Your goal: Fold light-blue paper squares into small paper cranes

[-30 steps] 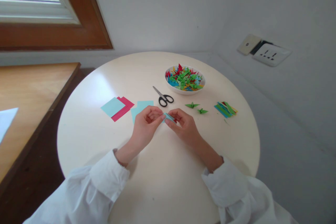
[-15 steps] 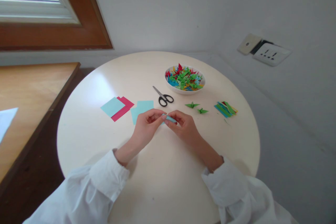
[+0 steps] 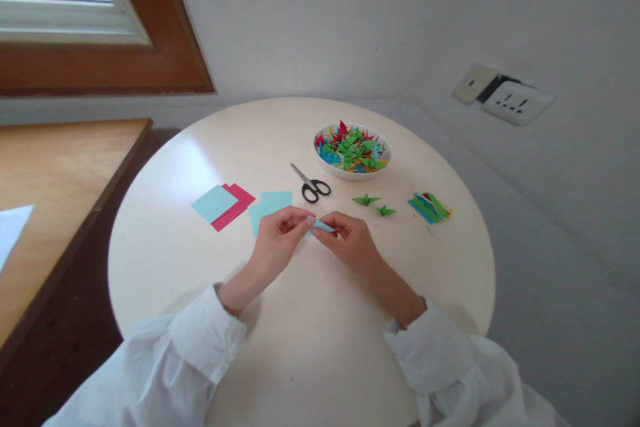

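Over the middle of the round cream table (image 3: 300, 347), my left hand (image 3: 277, 240) and my right hand (image 3: 350, 240) both pinch a small folded light-blue paper (image 3: 323, 225) between their fingertips. The fingers of each hand are curled closed on it. A light-blue sheet (image 3: 267, 205) lies flat on the table just behind my left hand.
Black scissors (image 3: 313, 185) lie behind the hands. A white bowl (image 3: 353, 172) holds several folded paper pieces. Two green folded pieces (image 3: 366, 200) (image 3: 385, 211) and a pile of coloured strips (image 3: 429, 207) lie to the right. Blue and red sheets (image 3: 223, 205) sit left. A wooden desk (image 3: 55, 193) stands left.
The folded blue paper has been turned flatter between my fingertips and my hands have closed in slightly; everything else stays put.
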A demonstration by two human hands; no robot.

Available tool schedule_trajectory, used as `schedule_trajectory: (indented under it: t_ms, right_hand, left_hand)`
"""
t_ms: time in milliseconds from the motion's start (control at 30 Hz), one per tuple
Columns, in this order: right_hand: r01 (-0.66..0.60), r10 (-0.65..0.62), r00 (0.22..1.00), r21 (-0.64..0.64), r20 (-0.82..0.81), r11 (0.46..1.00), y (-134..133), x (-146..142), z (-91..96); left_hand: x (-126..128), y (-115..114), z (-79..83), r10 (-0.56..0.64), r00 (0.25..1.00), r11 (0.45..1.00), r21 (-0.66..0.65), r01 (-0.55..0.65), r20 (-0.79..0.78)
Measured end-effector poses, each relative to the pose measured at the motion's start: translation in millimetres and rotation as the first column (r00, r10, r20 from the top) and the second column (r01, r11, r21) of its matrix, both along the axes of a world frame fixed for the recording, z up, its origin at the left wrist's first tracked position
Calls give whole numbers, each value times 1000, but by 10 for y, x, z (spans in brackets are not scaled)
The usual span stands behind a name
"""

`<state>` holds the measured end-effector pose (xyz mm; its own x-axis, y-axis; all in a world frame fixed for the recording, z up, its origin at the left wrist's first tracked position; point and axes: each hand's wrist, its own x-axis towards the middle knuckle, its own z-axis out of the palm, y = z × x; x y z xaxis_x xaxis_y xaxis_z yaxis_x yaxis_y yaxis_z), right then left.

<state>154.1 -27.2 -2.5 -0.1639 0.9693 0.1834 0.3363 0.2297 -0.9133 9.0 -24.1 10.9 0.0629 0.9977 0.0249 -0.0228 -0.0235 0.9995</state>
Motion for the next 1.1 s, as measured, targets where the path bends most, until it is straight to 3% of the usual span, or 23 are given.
schedule_trajectory:
  t_ms: [1100]
  right_hand:
    - [-28,28,999,-15,-19,999,6,-2,-19]
  left_hand:
    - [9,-8,27,-11,997,999,-50,14,72]
